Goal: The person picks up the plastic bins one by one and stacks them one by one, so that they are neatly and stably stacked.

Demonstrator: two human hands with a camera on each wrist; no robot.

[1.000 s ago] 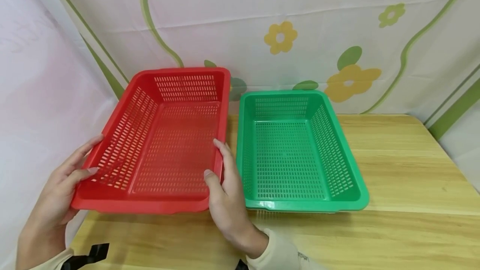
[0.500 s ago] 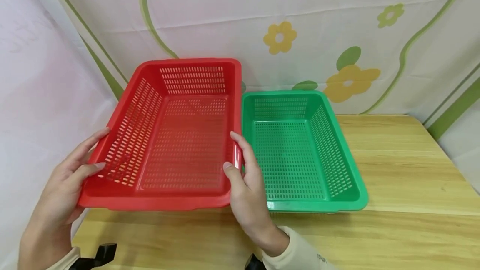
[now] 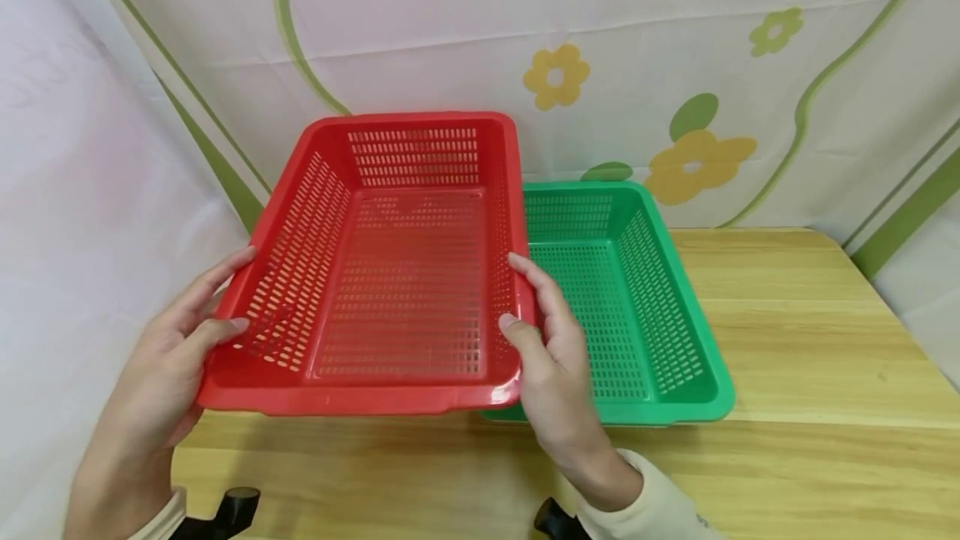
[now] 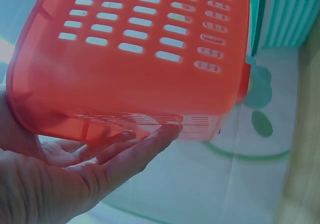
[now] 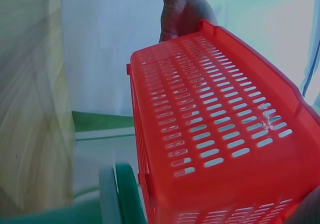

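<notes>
Both hands hold a red plastic basket (image 3: 405, 290) with slotted walls, raised above the table and empty inside. The left hand (image 3: 168, 357) grips its left rim, thumb over the edge and fingers along the outer wall. On the opposite rim the right hand (image 3: 558, 365) grips in the same way, its thumb over the inside edge. A green plastic basket (image 3: 667, 307) stands on the table to the right, its left side overlapped by the red one in the head view. The left wrist view shows the red basket's wall (image 4: 140, 79) above the left fingers.
The wooden table (image 3: 810, 340) extends to the right of the green basket and in front of both. A white cloth backdrop (image 3: 420, 15) with printed flowers and vines hangs behind, and another white cloth (image 3: 97, 215) hangs at left.
Both hands have carried the red basket to the right and slightly up, so it covers more of the green basket's left side. The green basket stays in place.
</notes>
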